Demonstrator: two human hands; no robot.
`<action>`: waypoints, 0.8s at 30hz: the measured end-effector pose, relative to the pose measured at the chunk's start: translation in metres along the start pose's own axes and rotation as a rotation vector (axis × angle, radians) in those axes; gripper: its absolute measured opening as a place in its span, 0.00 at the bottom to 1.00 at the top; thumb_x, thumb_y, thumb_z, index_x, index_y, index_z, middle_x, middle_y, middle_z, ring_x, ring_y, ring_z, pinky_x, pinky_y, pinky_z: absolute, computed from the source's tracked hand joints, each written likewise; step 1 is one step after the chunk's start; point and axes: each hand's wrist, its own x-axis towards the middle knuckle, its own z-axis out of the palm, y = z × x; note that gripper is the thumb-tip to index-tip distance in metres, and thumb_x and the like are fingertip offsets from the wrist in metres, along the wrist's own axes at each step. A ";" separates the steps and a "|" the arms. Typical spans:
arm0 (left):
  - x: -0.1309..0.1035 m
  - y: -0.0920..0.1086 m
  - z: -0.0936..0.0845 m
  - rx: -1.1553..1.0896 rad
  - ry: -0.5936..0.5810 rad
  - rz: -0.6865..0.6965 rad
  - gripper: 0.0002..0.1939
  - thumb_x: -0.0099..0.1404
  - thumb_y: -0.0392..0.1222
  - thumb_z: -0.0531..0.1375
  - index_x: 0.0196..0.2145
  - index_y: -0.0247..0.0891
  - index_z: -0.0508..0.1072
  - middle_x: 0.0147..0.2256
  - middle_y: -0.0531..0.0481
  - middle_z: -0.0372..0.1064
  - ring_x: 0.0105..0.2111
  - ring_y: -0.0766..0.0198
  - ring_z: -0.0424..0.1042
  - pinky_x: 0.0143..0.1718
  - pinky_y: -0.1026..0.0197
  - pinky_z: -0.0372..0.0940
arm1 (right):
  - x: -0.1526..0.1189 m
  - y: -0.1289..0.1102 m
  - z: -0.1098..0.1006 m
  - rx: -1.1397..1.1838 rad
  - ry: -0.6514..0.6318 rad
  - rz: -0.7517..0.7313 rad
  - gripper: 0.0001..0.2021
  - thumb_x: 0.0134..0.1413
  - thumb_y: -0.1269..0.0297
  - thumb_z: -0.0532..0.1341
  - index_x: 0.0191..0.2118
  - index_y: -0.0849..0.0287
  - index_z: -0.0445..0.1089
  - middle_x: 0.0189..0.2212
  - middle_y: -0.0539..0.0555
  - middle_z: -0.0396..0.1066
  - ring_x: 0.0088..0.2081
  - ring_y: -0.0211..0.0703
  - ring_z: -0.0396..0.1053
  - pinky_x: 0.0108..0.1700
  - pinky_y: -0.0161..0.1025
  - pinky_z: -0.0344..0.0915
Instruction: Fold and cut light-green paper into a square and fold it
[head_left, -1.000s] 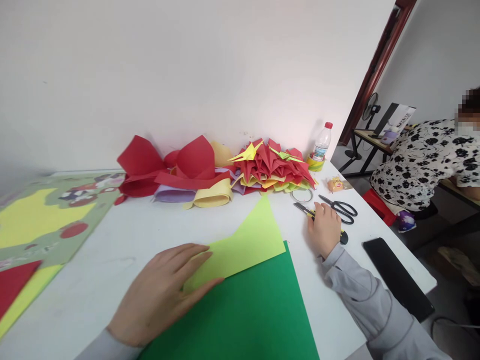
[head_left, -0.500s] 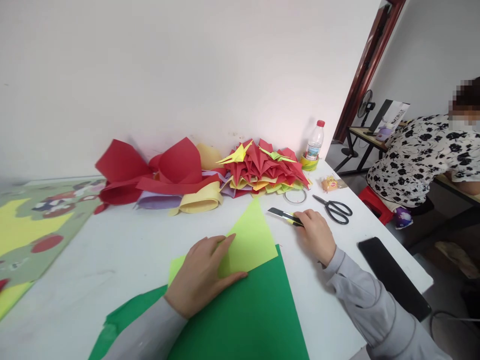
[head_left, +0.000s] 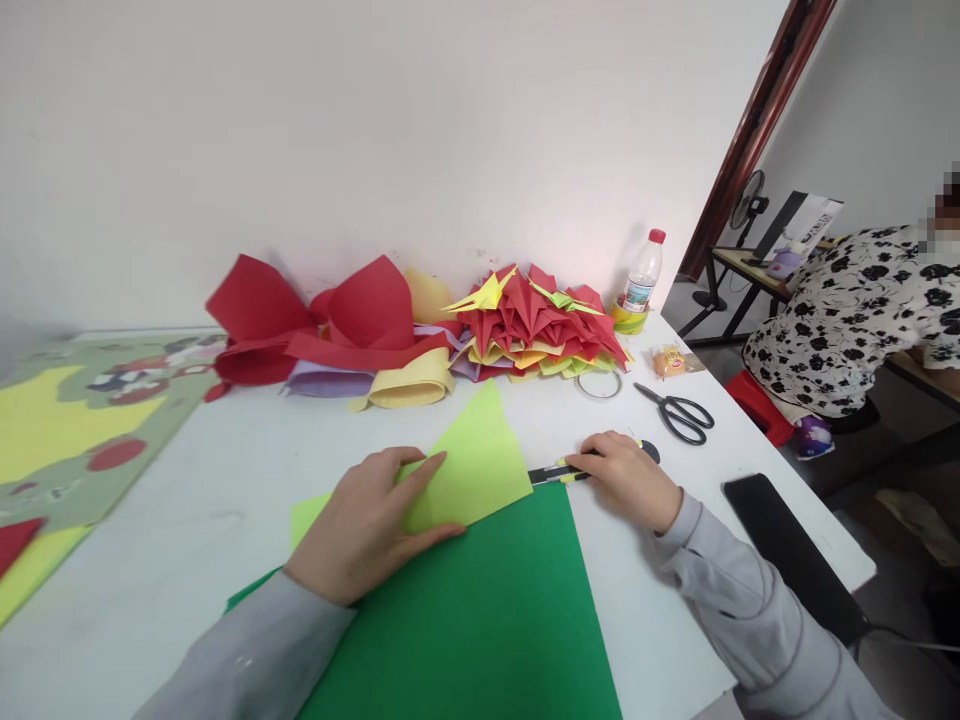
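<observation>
In right fingers (head_left: pixel 587 464); utility knife (head_left: pixel 553 472)

The right hand (head_left: pixel 628 484) has carried the knife (head_left: pixel 553 472) from beside the scissors (head_left: pixel 681 417) up to the lime paper (head_left: pixel 484 462).

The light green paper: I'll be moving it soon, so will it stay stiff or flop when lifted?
The light green paper would probably flex, since it looks thin and flat. Its narrow far corner may droop or crease first. If pushed, it would likely slide easily were the left hand not resting on it.
</observation>
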 end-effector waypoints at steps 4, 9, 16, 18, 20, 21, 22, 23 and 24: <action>0.000 0.005 -0.001 0.006 -0.116 -0.029 0.33 0.65 0.65 0.50 0.56 0.38 0.68 0.57 0.32 0.62 0.55 0.39 0.64 0.50 0.41 0.64 | -0.002 -0.005 -0.004 0.015 -0.032 -0.045 0.21 0.55 0.80 0.57 0.53 0.58 0.70 0.45 0.58 0.69 0.45 0.47 0.65 0.47 0.43 0.61; 0.008 0.024 0.008 -0.059 -0.393 0.022 0.26 0.71 0.58 0.42 0.64 0.57 0.54 0.66 0.51 0.53 0.65 0.46 0.52 0.61 0.36 0.51 | -0.003 -0.010 -0.005 0.006 -0.046 -0.046 0.22 0.56 0.79 0.56 0.55 0.58 0.68 0.45 0.58 0.69 0.45 0.47 0.65 0.48 0.43 0.61; 0.009 0.023 0.010 -0.094 -0.466 -0.050 0.26 0.73 0.57 0.37 0.65 0.57 0.51 0.67 0.53 0.48 0.67 0.49 0.47 0.62 0.36 0.47 | -0.003 -0.017 -0.010 0.011 -0.119 -0.028 0.23 0.55 0.80 0.56 0.56 0.60 0.66 0.47 0.60 0.68 0.46 0.49 0.63 0.46 0.44 0.61; 0.009 0.023 0.010 -0.101 -0.458 -0.045 0.26 0.72 0.57 0.37 0.65 0.57 0.51 0.67 0.53 0.48 0.67 0.49 0.47 0.62 0.36 0.47 | -0.003 -0.018 -0.011 0.021 -0.129 -0.034 0.24 0.55 0.81 0.56 0.57 0.61 0.65 0.49 0.60 0.68 0.48 0.49 0.62 0.47 0.44 0.60; 0.009 0.024 0.011 -0.105 -0.447 -0.040 0.26 0.72 0.58 0.37 0.65 0.56 0.51 0.67 0.52 0.49 0.67 0.49 0.47 0.63 0.37 0.46 | -0.002 -0.017 -0.011 0.031 -0.133 -0.042 0.24 0.55 0.81 0.56 0.57 0.60 0.65 0.50 0.59 0.68 0.49 0.49 0.62 0.48 0.44 0.59; 0.009 0.024 0.011 -0.104 -0.445 -0.042 0.26 0.72 0.58 0.37 0.65 0.56 0.52 0.67 0.52 0.49 0.67 0.49 0.47 0.63 0.37 0.46 | -0.002 -0.017 -0.011 0.036 -0.136 -0.044 0.24 0.55 0.81 0.56 0.57 0.60 0.65 0.50 0.59 0.69 0.49 0.49 0.61 0.48 0.44 0.59; 0.009 0.024 0.011 -0.102 -0.445 -0.045 0.27 0.72 0.58 0.37 0.65 0.56 0.52 0.67 0.52 0.49 0.67 0.48 0.47 0.63 0.37 0.46 | -0.002 -0.017 -0.011 0.038 -0.137 -0.046 0.24 0.55 0.81 0.56 0.57 0.60 0.65 0.50 0.59 0.69 0.49 0.49 0.61 0.48 0.44 0.59; 0.009 0.024 0.012 -0.099 -0.446 -0.049 0.26 0.72 0.58 0.37 0.65 0.56 0.52 0.67 0.52 0.49 0.67 0.48 0.47 0.63 0.37 0.46 | -0.002 -0.016 -0.011 0.036 -0.136 -0.048 0.25 0.54 0.81 0.56 0.57 0.60 0.65 0.50 0.59 0.69 0.49 0.49 0.62 0.48 0.44 0.59; 0.009 0.024 0.012 -0.097 -0.446 -0.051 0.26 0.72 0.57 0.37 0.65 0.56 0.52 0.67 0.52 0.49 0.67 0.48 0.47 0.63 0.37 0.46 | -0.003 -0.016 -0.010 0.031 -0.132 -0.050 0.25 0.54 0.81 0.56 0.57 0.60 0.65 0.50 0.59 0.69 0.49 0.49 0.61 0.48 0.44 0.59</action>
